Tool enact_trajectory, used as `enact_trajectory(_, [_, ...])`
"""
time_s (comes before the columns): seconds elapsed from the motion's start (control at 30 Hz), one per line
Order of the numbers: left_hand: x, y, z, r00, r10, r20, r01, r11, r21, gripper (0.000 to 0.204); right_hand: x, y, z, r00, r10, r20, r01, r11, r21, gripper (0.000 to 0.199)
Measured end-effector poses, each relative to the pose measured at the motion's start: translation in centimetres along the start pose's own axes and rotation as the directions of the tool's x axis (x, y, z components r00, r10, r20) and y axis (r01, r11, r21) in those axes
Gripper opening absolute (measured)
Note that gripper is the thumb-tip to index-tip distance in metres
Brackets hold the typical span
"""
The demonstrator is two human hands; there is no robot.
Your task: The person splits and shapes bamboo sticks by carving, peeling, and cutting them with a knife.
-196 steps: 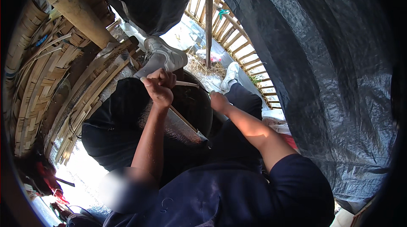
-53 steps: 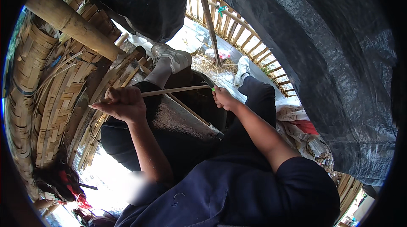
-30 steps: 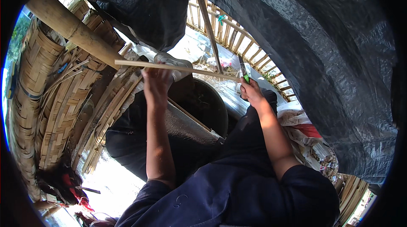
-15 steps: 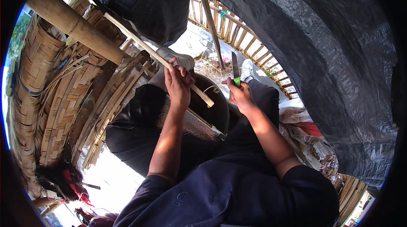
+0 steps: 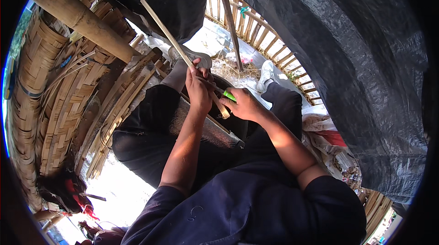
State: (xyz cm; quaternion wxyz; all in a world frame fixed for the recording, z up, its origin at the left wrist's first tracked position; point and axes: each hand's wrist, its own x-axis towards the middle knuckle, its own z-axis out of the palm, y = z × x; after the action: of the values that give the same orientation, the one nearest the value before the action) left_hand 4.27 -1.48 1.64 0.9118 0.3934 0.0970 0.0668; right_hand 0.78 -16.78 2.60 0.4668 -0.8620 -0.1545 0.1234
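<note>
Left hand [image 5: 200,90]: grip closed round pale bamboo stick [image 5: 165,31]. Right hand [image 5: 247,104]: grip wrapped round green-handled knife [image 5: 228,95], blade tip hard to make out.

Daylight enters strongly through the slatted fence [image 5: 261,23]. Ground [image 5: 123,181] at lower left is overexposed to white. Black sheeting [image 5: 356,62] shows streaked glare; trousers [image 5: 146,140] lie in deep shadow. Stick [image 5: 167,34] reads clearly. Fisheye bending and black corners noted.
</note>
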Motion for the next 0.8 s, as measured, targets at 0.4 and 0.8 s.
enact_trajectory(0.4, [0.9,0.4,-1.3,0.982,-0.18,0.065,0.183,0.982,-0.044,0.036,-0.9,0.3,0.8,0.998,0.022,0.056,-0.042,0.925,0.378,0.036])
enact_trajectory(0.8, [1.1,-0.4,-1.2,0.97,-0.242,-0.032,0.243,0.97,0.007,0.032,-1.8,0.7,1.9,0.993,-0.098,-0.072,0.113,0.961,0.252,0.029])
